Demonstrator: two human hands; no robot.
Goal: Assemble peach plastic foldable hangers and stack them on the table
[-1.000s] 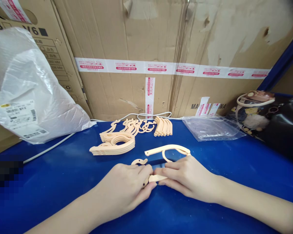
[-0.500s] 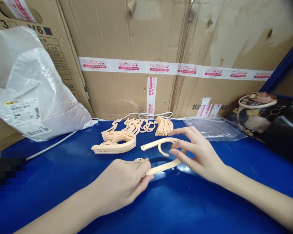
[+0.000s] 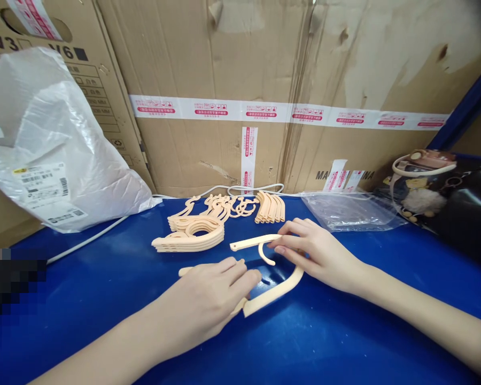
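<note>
My right hand (image 3: 323, 256) pinches a beige plastic folding hanger (image 3: 273, 293) at its bend. One arm of it points left, a curved hook hangs below that arm, and the other arm slopes down toward my left hand (image 3: 210, 297). That hand is closed round another beige hanger piece (image 3: 184, 271), whose end sticks out to the left behind the knuckles; most of it is hidden. The two pieces meet or nearly meet by my left fingertips; I cannot tell if they are joined. Just beyond my hands lies a stack of beige folded hangers (image 3: 188, 246).
At the back of the blue table (image 3: 304, 342) lie several hook pieces (image 3: 220, 206) and a pile of curved arm pieces (image 3: 270, 207). A clear plastic bag (image 3: 353, 211) and a bottle (image 3: 420, 184) are right. A white parcel bag (image 3: 72, 155) stands left, before cardboard boxes (image 3: 208, 59).
The lower arm of the hanger has swung down toward me. My left hand has turned, so its piece now sticks out to the left. My right hand has shifted slightly down.
</note>
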